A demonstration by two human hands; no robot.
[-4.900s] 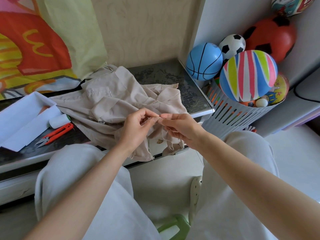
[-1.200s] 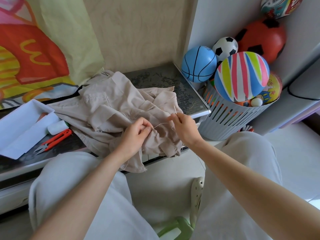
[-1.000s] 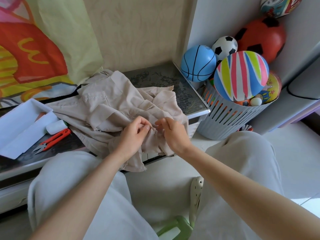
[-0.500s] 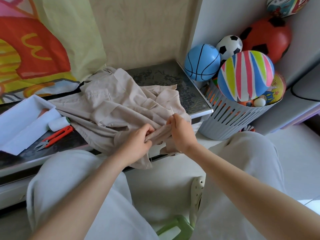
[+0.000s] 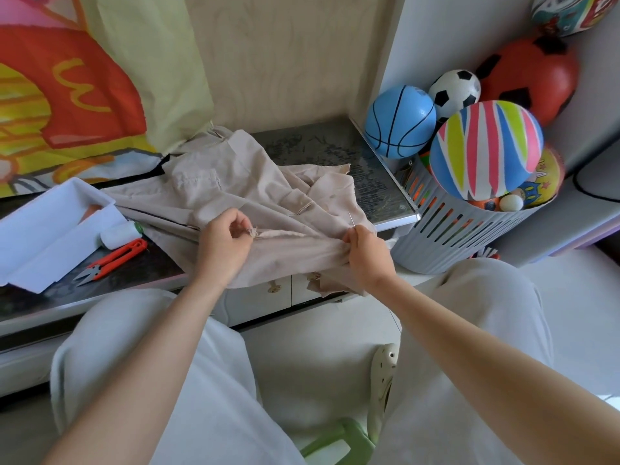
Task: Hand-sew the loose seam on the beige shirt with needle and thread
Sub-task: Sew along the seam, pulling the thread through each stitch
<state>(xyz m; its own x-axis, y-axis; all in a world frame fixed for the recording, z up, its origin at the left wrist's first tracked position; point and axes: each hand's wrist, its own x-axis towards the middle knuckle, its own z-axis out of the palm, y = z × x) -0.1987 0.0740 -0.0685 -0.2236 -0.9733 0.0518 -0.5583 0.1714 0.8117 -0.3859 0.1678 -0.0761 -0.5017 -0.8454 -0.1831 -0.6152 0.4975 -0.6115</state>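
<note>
Ball basket [image 5: 469, 236] crowds right; snips [image 5: 114, 258], tray [image 5: 50, 229] block left.

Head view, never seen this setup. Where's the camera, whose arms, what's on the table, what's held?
No machine: a person wears one wide-angle camera on the head, looking down at their own arms. The left hand pinches one end of a seam on the beige shirt; the right hand pinches the cloth farther along, needle sticking up from its fingers. The shirt lies on a dark table, with a white tray, a white spool and orange snips to its left. A basket of balls stands at the right.
</note>
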